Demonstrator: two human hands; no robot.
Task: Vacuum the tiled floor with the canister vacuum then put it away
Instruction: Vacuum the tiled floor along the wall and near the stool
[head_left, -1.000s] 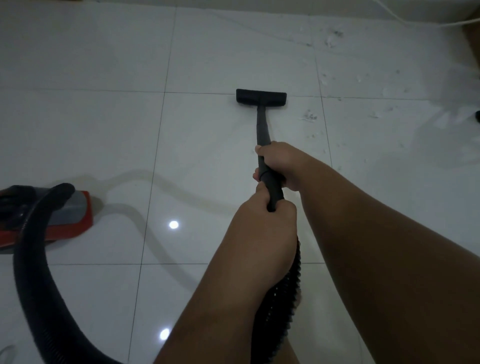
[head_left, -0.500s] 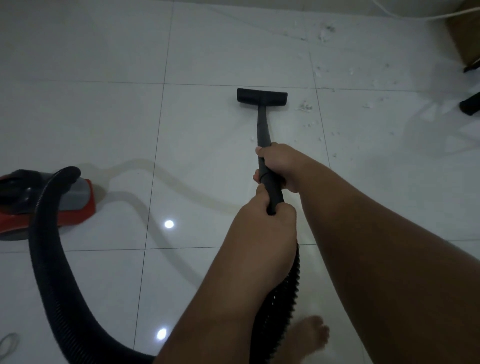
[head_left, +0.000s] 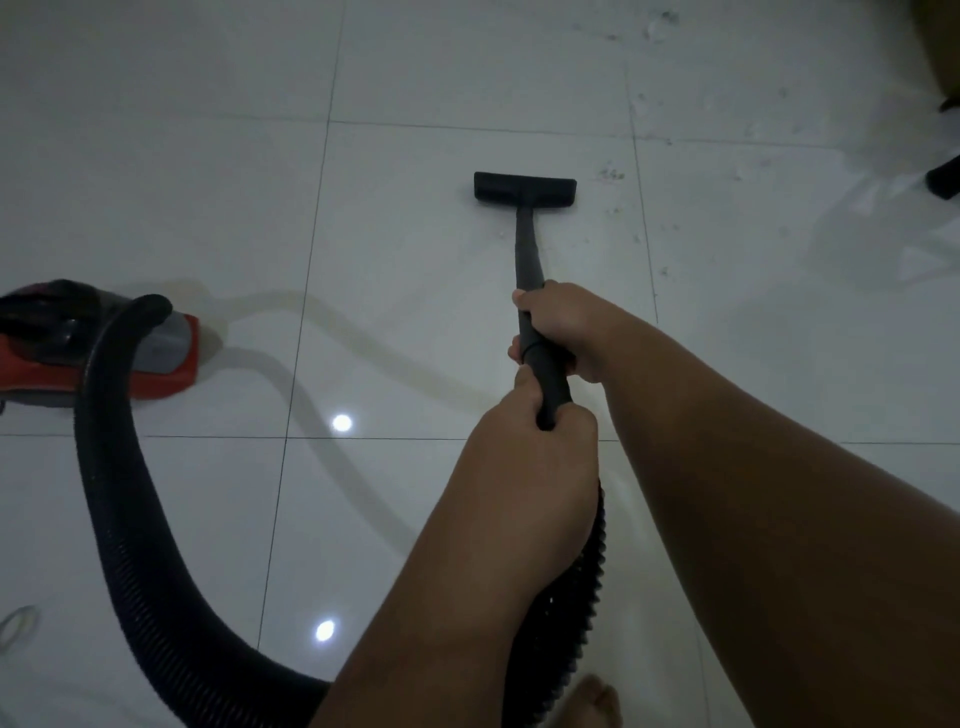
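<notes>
Head view looks down on a glossy white tiled floor (head_left: 208, 182), with the black wand (head_left: 530, 291) as the landmark for everything else; the wand runs away from the person, tilted slightly left toward its far end, and ends in a flat black floor nozzle (head_left: 524, 187) resting on the tile. Right hand (head_left: 563, 327) is wrapped fully around the wand partway along it, fingers closed tight; left hand (head_left: 535, 467) is closed around the wand's near end, just behind the right hand (the two are almost touching). Below the left hand a ribbed black hose (head_left: 130, 493) leaves the wand, dips past the bottom edge, then loops up well to the wand's left and joins the red and grey canister (head_left: 161, 358), which sits on the floor far to the left of the wand, partly cut off by the picture's edge. Scattered specks of debris (head_left: 613, 174) lie just right of the nozzle and further right of the wand; two bright light reflections (head_left: 341, 422) shine on the tiles left of the wand. Bare toes of a foot (head_left: 592, 701) show near the bottom edge, below the hands; a dark furniture foot (head_left: 943, 179) sits far right of the nozzle.
</notes>
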